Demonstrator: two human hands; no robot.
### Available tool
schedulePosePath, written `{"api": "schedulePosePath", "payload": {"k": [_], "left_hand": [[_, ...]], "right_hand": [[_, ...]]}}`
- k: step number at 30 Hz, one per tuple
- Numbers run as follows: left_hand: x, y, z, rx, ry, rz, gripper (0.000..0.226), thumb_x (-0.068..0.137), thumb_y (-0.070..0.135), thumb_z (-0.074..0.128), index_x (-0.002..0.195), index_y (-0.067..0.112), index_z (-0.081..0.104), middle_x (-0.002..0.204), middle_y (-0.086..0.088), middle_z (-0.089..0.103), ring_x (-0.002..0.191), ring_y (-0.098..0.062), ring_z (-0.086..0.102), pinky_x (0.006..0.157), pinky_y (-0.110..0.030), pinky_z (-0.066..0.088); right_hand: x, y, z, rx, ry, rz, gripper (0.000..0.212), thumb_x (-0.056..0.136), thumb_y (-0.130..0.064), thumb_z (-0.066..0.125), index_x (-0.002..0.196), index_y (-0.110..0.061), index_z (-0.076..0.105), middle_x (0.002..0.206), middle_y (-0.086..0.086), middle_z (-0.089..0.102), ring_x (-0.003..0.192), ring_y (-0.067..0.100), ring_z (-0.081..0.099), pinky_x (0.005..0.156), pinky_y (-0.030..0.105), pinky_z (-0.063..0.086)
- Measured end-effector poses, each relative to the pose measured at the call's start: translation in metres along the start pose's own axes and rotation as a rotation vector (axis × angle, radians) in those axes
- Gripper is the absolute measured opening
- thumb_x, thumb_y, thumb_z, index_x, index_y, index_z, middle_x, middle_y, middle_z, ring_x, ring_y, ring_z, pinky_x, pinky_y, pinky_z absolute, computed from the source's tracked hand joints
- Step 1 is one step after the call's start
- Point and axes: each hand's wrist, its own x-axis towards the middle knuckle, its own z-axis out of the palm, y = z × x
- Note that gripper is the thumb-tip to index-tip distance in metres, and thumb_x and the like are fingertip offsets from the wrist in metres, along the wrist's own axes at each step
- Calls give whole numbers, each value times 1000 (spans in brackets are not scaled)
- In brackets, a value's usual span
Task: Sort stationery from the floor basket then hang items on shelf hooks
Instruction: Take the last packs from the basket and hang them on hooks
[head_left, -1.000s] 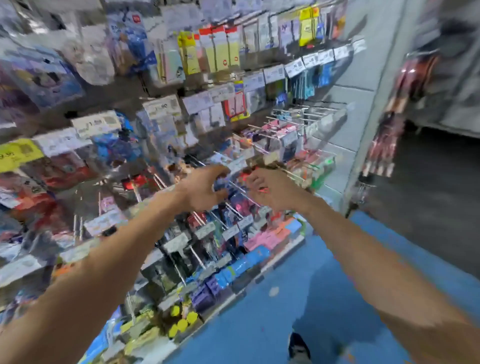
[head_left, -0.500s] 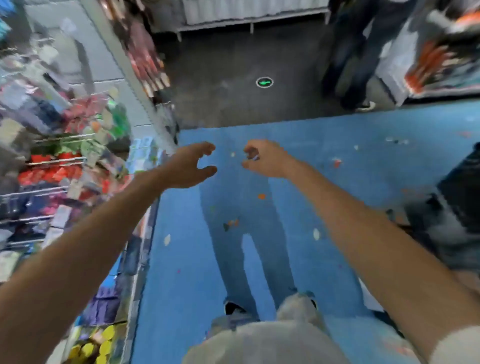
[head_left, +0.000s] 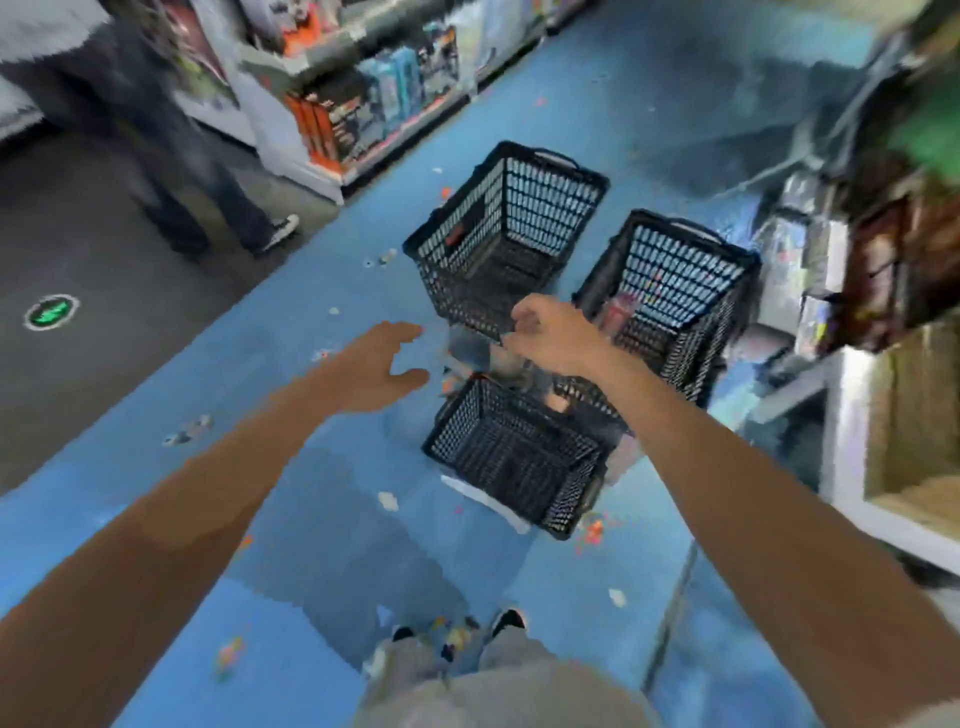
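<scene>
Item: black plastic mesh basket (head_left: 576, 493), nearest of three on the blue floor (head_left: 234, 384). It lies at twelve-to-one o'clock of the person, below both hands, its long axis running ten-to-four.

Right hand (head_left: 550, 338): the nearer, over the far rim, fingers curled; whether it holds anything cannot be told.

Left hand (head_left: 382, 364): spread, empty, off the nine o'clock side.

Second mesh basket (head_left: 691, 270): one o'clock, shows reddish packets (head_left: 621, 313).

White shelf unit (head_left: 841, 415) crowds three o'clock; floor at nine gives room.
</scene>
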Motion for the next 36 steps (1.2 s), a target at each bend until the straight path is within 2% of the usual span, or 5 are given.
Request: {"api": "schedulePosePath", "payload": {"k": [13, 18, 28, 32, 36], "left_hand": [[266, 162, 11, 141, -400, 442, 69, 90, 64, 63, 139, 18, 49, 136, 5, 53, 127, -17, 51, 117, -44, 38], [320, 213, 25, 161, -523, 532, 61, 100, 28, 64, 152, 5, 40, 151, -2, 45, 134, -19, 46, 96, -20, 33], [446, 255, 142, -139, -654, 195, 50, 109, 21, 47, 156, 17, 30, 115, 16, 42, 112, -8, 36, 88, -22, 33], [486, 264, 205, -228, -570, 3, 18, 108, 16, 47, 107, 33, 40, 83, 14, 37, 72, -1, 40, 53, -4, 34], [542, 245, 284, -293, -524, -160, 10, 102, 18, 55, 97, 26, 52, 87, -1, 57, 74, -13, 57, 67, -28, 48]], "right_hand": [[56, 125, -122, 451, 457, 513, 46, 87, -36, 76, 121, -13, 55, 102, -5, 62, 83, 14, 60, 73, 31, 47], [71, 165, -139, 661, 564, 648, 51, 87, -36, 78, 124, -12, 52, 117, 7, 64, 99, 23, 62, 84, 38, 49], [154, 297, -144, 881, 498, 840, 52, 92, -42, 70, 130, -12, 51, 111, 5, 58, 97, 22, 57, 76, 33, 43], [200, 367, -122, 979, 422, 880, 53, 85, -40, 72, 127, -12, 54, 109, 8, 65, 94, 23, 63, 80, 43, 54], [246, 419, -104, 1055, 406, 910, 40, 95, -30, 60, 133, -18, 52, 116, 2, 60, 106, 21, 57, 84, 38, 49]]}}
